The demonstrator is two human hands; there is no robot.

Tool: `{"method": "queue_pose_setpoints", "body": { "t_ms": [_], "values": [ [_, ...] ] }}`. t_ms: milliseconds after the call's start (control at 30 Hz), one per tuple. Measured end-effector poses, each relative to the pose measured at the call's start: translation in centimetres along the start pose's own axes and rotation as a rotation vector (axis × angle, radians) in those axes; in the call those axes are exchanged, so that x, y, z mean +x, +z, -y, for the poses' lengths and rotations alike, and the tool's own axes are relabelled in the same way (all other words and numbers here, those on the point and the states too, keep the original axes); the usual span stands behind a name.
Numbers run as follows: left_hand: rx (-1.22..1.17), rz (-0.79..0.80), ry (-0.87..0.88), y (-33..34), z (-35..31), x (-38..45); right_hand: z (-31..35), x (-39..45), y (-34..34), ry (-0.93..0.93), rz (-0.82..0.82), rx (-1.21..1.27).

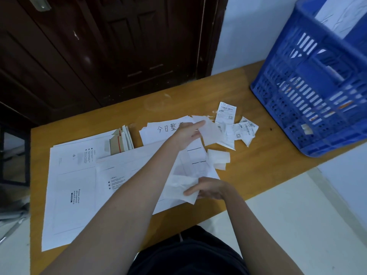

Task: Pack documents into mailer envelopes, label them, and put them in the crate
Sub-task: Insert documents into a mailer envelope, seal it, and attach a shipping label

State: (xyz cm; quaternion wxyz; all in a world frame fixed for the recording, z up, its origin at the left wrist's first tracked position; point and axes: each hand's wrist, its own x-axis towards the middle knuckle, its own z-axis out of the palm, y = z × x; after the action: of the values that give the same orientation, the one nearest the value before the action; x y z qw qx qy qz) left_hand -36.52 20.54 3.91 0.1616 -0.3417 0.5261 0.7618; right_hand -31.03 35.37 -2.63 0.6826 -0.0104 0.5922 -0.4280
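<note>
— On the left of the wooden table (244, 92), what lies there?

— A flat white mailer envelope (65, 187), printed side up, with a second mailer (129, 171) overlapping its right edge. Behind them stands a small stack of folded cardboard mailers (121, 139).

— And moving toward the middle?

— A sheet with handwritten characters (158, 130), partly under the left hand (186, 135). That hand reaches across, thumb and fingers closed on a thin white paper slip (210, 132) at its near corner. Lower down, the right hand (210, 188) pinches a crumpled piece of backing paper (178, 187) resting on the second mailer.

— How would you expect those slips to handle?

— Very light and limp, I'd judge; they curl and tear easily. Best held by an edge with a fingertip pinch, kept taut so any sticky face doesn't fold on itself.

— Further right?

— Loose printed shipping labels (226, 113) and torn scraps lie scattered near the slip. At the far right the blue crate (309, 90) stands on the table corner, white mailers already visible inside.
</note>
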Motion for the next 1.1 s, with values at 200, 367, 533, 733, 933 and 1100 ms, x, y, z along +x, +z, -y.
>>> {"method": "queue_pose_setpoints", "body": {
  "t_ms": [200,367,533,733,933,1100],
  "values": [
    [0.368,-0.167,0.103,0.2,0.7,0.8,-0.5,-0.4,-1.7,-0.084,-0.062,0.06],
    [0.341,-0.389,0.096,-4.8,1.5,0.3,1.7,-0.1,-1.6,-0.299,-0.335,0.209],
    [0.382,-0.162,-0.13,-8.6,3.3,-3.2,5.3,1.4,1.0,-0.469,-0.611,-0.024],
    [0.081,-0.309,-0.025,-11.2,6.2,-4.9,5.4,3.5,5.4,-0.589,-0.556,-0.688],
    [-0.005,-0.498,-0.014,-13.6,10.2,-6.3,5.2,4.5,6.8,-0.466,-0.349,-0.582],
    [-0.223,-0.498,0.046,-14.6,12.7,-7.1,5.9,5.1,6.1,-0.298,-0.459,-0.215]
  ]
}}
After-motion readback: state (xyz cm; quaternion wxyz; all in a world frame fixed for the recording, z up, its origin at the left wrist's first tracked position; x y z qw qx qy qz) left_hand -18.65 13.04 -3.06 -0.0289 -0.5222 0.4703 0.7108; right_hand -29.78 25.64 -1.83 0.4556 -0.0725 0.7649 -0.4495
